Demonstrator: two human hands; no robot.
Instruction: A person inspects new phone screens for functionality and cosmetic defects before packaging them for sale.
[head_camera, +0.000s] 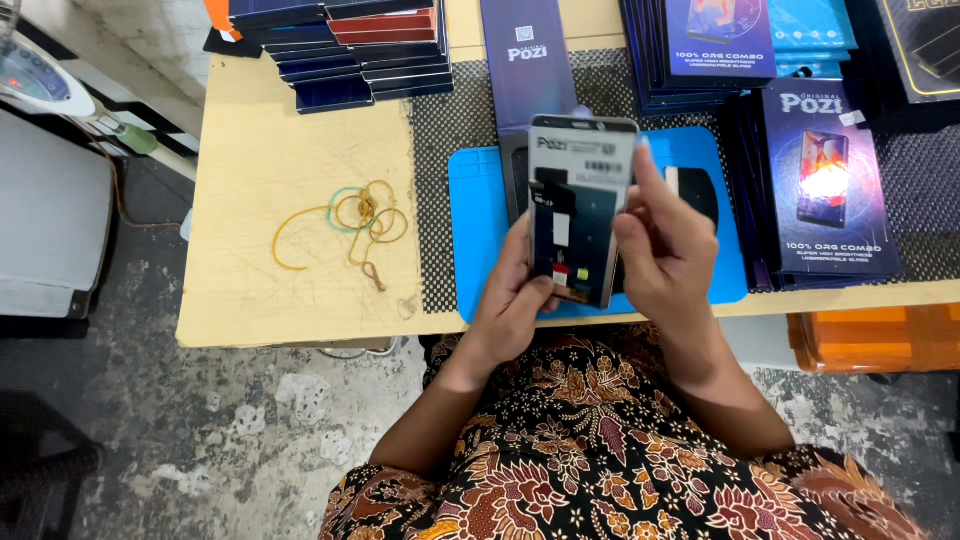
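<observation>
Both hands gripped the phone screen panel (578, 205) over the blue mat (470, 230): left hand (515, 300) at 7 o'clock, right hand (665, 250) at 3; a loosened pinch could drop it

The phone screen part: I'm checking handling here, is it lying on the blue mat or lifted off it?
Lifted: both the left hand and right hand hold the screen part above the blue mat.

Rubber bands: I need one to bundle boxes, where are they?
In the head view, the rubber bands lie loose on the bare wooden table, left of the blue mat and the left hand.
</observation>
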